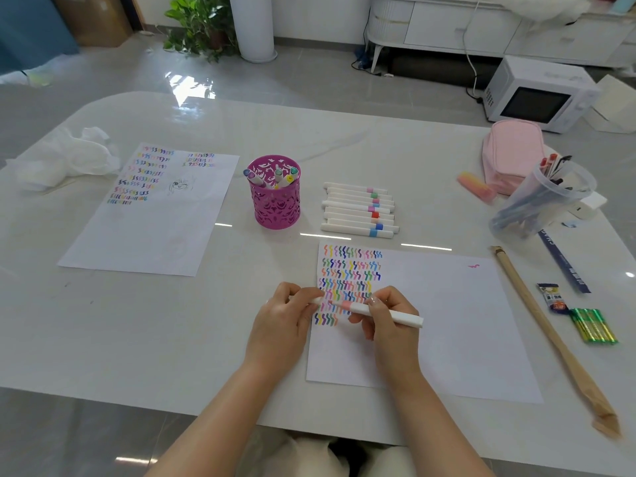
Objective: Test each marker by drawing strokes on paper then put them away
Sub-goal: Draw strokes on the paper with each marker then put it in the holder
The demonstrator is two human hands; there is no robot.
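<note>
Your right hand (387, 316) pinches the marker (406, 318) in its grip over the near paper (464, 321). Its long axis runs left-right, tip pointing left toward the cap (316, 300), pinched in your left hand (284, 313).

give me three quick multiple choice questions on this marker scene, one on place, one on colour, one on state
1. The loose row of markers lies: A) right of the magenta cup B) in the pink pouch C) on the left sheet
2. The band on the held marker is: A) green B) pink C) blue
3. Its cap is: A) on B) off, in the left hand C) on the table
Answers: A, they lie beside the cup; B, pink shows by the right hand; B, the tip is bare.
</note>
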